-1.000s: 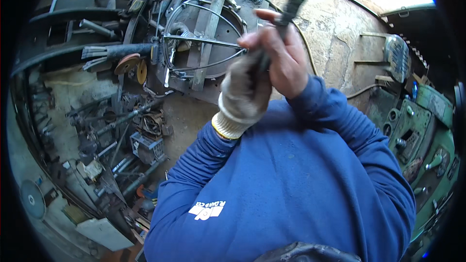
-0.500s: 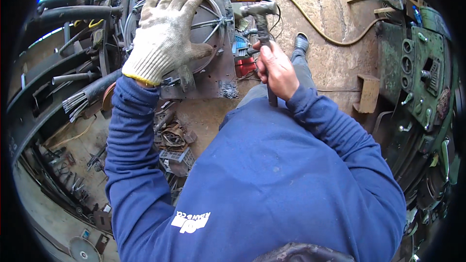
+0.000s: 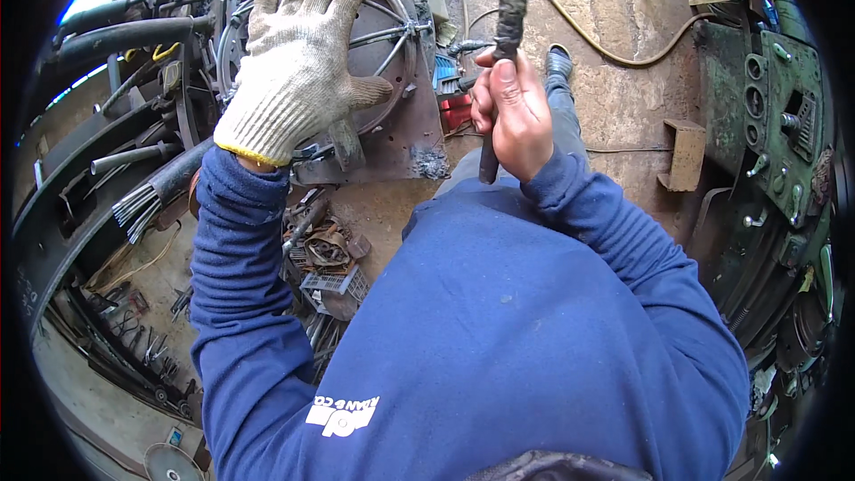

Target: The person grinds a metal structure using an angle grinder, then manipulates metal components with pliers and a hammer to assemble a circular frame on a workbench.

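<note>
My left hand (image 3: pixel 303 71), in a white knit work glove with a yellow cuff edge, lies over a round frame of bent metal rods (image 3: pixel 411 28). Its fingers are stretched out toward the far side, and the thumb points right. The frame rests on a dark steel worktable (image 3: pixel 411 129); a flat metal bar (image 3: pixel 347 144) sticks out below the glove. Whatever lies beneath the palm is hidden. To the right, my bare right hand (image 3: pixel 517 120) is closed round the handle of a hammer (image 3: pixel 511 22). The hammer is raised beside the table, its head apart from the frame.
A green machine panel with levers (image 3: pixel 779 125) stands at the right. A hose (image 3: pixel 614 58) curves across the floor, near a rusty steel channel piece (image 3: pixel 684 156). Steel pipes and a bundle of rods (image 3: pixel 138 209) crowd the left. Scrap and a grey crate (image 3: pixel 334 283) lie below the table.
The hammer has swung right, its head now tilted to the right and clearer of the table. My right hand has turned with it. My left hand stays on the rod frame.
</note>
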### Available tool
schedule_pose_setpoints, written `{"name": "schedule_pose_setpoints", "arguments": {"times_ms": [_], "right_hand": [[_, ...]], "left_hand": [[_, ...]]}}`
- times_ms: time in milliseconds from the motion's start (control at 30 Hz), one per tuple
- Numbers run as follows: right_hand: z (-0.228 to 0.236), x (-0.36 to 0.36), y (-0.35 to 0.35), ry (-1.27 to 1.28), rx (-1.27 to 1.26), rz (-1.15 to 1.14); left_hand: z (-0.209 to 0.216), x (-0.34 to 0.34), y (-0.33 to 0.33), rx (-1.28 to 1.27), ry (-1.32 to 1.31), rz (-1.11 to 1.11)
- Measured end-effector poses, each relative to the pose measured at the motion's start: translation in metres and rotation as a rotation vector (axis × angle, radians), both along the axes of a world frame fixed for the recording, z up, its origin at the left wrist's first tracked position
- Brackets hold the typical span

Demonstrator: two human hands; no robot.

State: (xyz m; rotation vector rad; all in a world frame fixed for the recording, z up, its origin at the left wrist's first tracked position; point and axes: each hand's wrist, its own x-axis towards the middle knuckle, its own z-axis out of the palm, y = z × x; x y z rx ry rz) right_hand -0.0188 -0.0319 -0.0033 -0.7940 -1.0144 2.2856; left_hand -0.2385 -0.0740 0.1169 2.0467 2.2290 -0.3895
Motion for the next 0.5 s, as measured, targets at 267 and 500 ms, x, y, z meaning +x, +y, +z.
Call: {"name": "schedule_pose_setpoints", "arguments": {"times_ms": [267,500], "right_hand": [[0.001,0.002,-0.014,-0.002,-0.034,0.100],[-0.014,-0.002,-0.022,-0.060,0.030,0.157]], "left_hand": [[0.000,0.002,0.001,-0.021,0.003,0.023],[-0.001,0.000,0.002,-0.013,-0.001,0.005]]}}
